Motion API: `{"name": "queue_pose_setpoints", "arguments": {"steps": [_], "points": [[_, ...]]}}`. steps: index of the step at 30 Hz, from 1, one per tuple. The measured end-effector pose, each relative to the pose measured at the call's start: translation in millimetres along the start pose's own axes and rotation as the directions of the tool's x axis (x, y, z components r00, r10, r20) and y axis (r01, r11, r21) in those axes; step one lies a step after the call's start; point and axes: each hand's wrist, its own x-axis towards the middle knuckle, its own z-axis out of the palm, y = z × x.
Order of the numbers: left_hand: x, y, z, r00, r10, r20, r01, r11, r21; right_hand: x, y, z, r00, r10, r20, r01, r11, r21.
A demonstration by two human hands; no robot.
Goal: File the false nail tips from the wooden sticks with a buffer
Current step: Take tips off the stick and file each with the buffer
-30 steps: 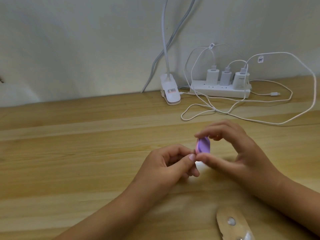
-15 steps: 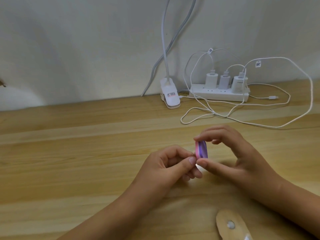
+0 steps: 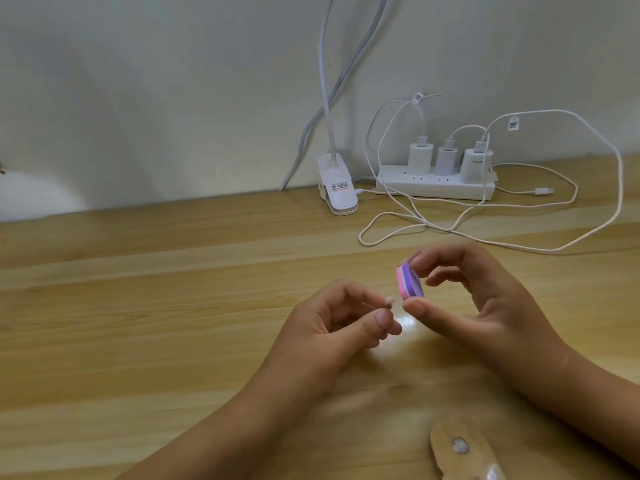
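I watched the left hand (image 3: pixel 332 323) pinch the false nail tip (image 3: pixel 494 301) low down, the right hand (image 3: pixel 485 299) gripping the buffer (image 3: pixel 410 282) just beside it at two o'clock. The tip looked featherlight, thin and springy, so I judged a firm low pinch best; the wooden stick (image 3: pixel 457 448) lay at five o'clock.

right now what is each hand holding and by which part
The right hand pinches the buffer by its top and bottom ends, between forefinger and thumb. The left hand pinches a small nail tip by its lower end.
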Motion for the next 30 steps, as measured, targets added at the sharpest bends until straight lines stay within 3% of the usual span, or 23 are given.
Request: {"name": "queue_pose_setpoints", "arguments": {"steps": [4,7,10,14,17,21,24,28,30], "points": [[-0.7,-1.9,0.7,1.000,0.013,-0.009,-0.012,0.998,0.057,-1.6,-1.1,1.3,0.995,-0.055,0.079,0.060,0.997,-0.053],[-0.5,-3.1,0.6,1.000,0.024,-0.017,-0.023,0.996,0.084,-0.9,-3.2,-0.1,0.999,0.006,0.050,-0.004,0.999,-0.044],[0.1,-2.5,0.2,0.999,0.038,-0.031,-0.035,0.996,0.078,-2.3,-5.3,2.4,0.990,-0.109,0.089,0.116,0.991,-0.073],[-0.2,-4.9,-0.5,0.999,0.032,-0.029,-0.029,0.994,0.105,-0.9,-4.0,1.1,0.997,0.019,0.070,-0.013,0.997,-0.080],[-1.0,-4.1,-0.1,0.999,0.044,-0.023,-0.041,0.993,0.113,-2.5,-2.6,1.8,0.990,-0.095,0.105,0.109,0.985,-0.133],[-1.0,-5.6,-1.0,0.999,0.030,-0.039,-0.025,0.993,0.115,-1.9,-1.6,1.5,0.997,-0.028,0.069,0.036,0.992,-0.121],[-0.6,-5.0,-0.4,0.999,0.033,-0.043,-0.028,0.993,0.112,-3.0,-2.0,1.5,0.990,-0.094,0.108,0.109,0.984,-0.138],[-0.3,-6.6,-1.4,0.998,0.030,-0.051,-0.024,0.993,0.118,-2.5,-1.8,2.1,0.998,-0.017,0.055,0.024,0.992,-0.125],[-0.3,-5.8,-0.7,0.998,0.040,-0.039,-0.035,0.994,0.108,-4.2,-3.5,5.4,0.993,-0.093,0.074,0.102,0.987,-0.128]]}}
